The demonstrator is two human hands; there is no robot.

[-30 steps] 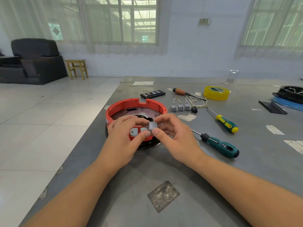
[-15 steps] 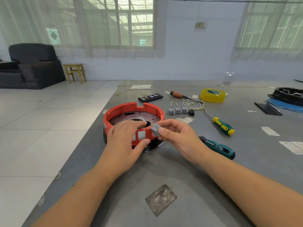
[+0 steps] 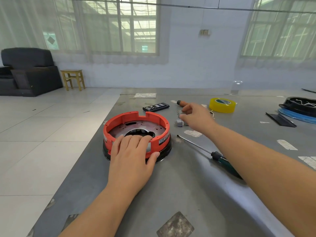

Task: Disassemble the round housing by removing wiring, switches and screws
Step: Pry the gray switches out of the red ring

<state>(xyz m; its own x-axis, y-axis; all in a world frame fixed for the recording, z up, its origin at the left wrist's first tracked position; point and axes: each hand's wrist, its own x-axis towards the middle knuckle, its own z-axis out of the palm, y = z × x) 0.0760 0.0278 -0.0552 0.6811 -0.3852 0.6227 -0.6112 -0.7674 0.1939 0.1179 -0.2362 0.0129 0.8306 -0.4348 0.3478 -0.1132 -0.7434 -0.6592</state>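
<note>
The round red housing (image 3: pixel 136 117) sits on a black base near the grey table's left edge, with a metal plate inside it. My left hand (image 3: pixel 131 161) rests on its near rim, fingers lying over the top and thumb against the outer wall. My right hand (image 3: pixel 196 117) is stretched out to the right of the housing and pinches a small grey switch (image 3: pixel 179 112) between thumb and fingertips. It hovers just above other grey switches (image 3: pixel 179 123) lying on the table; my hand hides most of them and their wires.
A green-handled screwdriver (image 3: pixel 222 161) lies under my right forearm. Farther back are an orange-handled screwdriver (image 3: pixel 180 102), a black bit case (image 3: pixel 156 106) and a yellow tape roll (image 3: pixel 222 105). Another black housing (image 3: pixel 301 104) and a black plate (image 3: pixel 280 119) sit at the right.
My right hand has carried the grey switch from the housing's near rim away to the right, over the loose switches. My left hand has settled flat on the rim.
</note>
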